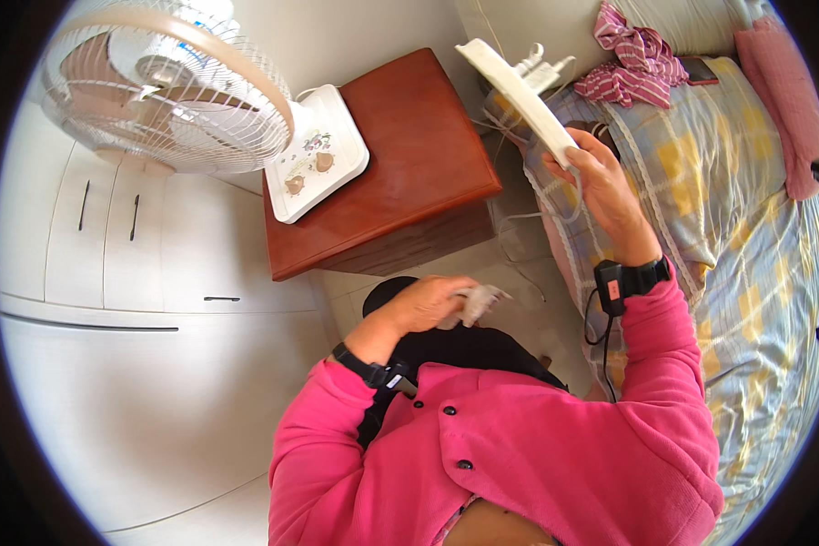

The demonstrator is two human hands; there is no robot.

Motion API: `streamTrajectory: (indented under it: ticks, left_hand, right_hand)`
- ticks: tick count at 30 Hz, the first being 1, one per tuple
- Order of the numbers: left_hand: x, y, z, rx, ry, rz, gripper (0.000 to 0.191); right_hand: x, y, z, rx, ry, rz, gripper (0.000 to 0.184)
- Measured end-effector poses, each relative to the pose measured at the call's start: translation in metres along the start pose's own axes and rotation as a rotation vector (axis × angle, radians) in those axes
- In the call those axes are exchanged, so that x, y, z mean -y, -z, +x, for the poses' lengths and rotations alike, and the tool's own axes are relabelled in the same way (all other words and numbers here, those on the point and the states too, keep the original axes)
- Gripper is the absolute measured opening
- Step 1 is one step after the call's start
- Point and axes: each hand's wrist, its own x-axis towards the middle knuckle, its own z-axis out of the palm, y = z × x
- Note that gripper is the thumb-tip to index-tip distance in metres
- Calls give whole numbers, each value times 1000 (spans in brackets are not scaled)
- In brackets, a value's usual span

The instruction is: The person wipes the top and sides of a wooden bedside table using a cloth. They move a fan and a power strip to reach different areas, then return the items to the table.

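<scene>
My right hand (604,181) grips the near end of a white power strip (522,106), which is raised at a slant between the nightstand and the bed. Plugs or chargers (542,72) stick out of its far side, and a white cord (579,198) runs from the end I hold. My left hand (426,300) is shut on a crumpled greyish cloth (478,304) above my dark-clad lap. The cloth and the strip are well apart. Each wrist wears a black strap with a small device.
A white electric fan (170,95) has its base (321,153) on the reddish wooden nightstand (409,136). White cabinets (177,239) stand left. The bed (737,239) at right holds a striped pink cloth (638,65), a phone (699,71) and a pink towel (778,109). Loose cable (519,266) hangs near the floor.
</scene>
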Motion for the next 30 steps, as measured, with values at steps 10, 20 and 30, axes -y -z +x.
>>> streamTrajectory:
  ticks: [10,20,30]
  left_hand:
    - [34,13,-89,-355,252,-178,30]
    - [48,4,-99,-388,254,-361,32]
    - [54,1,-93,-386,259,-350,32]
  right_hand:
    - [-62,-117,129,-429,190,-757,56]
    - [-100,-158,143,-505,268,-1237,45]
    - [-101,-154,160,-450,210,-1312,53]
